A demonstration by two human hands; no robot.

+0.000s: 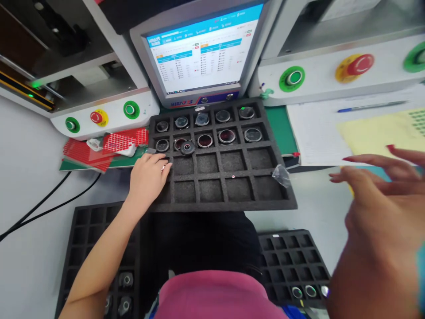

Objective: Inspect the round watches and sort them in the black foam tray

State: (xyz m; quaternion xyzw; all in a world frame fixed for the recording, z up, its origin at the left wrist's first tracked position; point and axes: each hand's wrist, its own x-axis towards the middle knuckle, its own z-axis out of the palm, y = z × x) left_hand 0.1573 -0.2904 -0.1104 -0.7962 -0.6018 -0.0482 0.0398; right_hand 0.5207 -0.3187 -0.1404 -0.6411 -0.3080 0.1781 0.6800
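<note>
My left hand (148, 177) rests on the left side of a black foam tray (212, 207), its fingers slightly bent over the edge compartments; I see nothing held in it. Round watch cases fill the tray's two back rows, among them a dark watch case (226, 136). Near my left fingertips, another watch case (187, 148) lies back side up across a divider. My right hand (375, 199) is raised at the far right, close to the camera and partly blurred. Its fingers are apart with nothing visible between them. A crumpled clear plastic film (281, 175) lies on the tray's right rim.
Behind the tray stands a monitor (206, 53), flanked by machines with green buttons and a red emergency stop (360, 64). Paper sheets and a blue pen (372, 106) lie at right, red sheets (89, 155) at left. Lower trays (295, 266) hold several watch cases.
</note>
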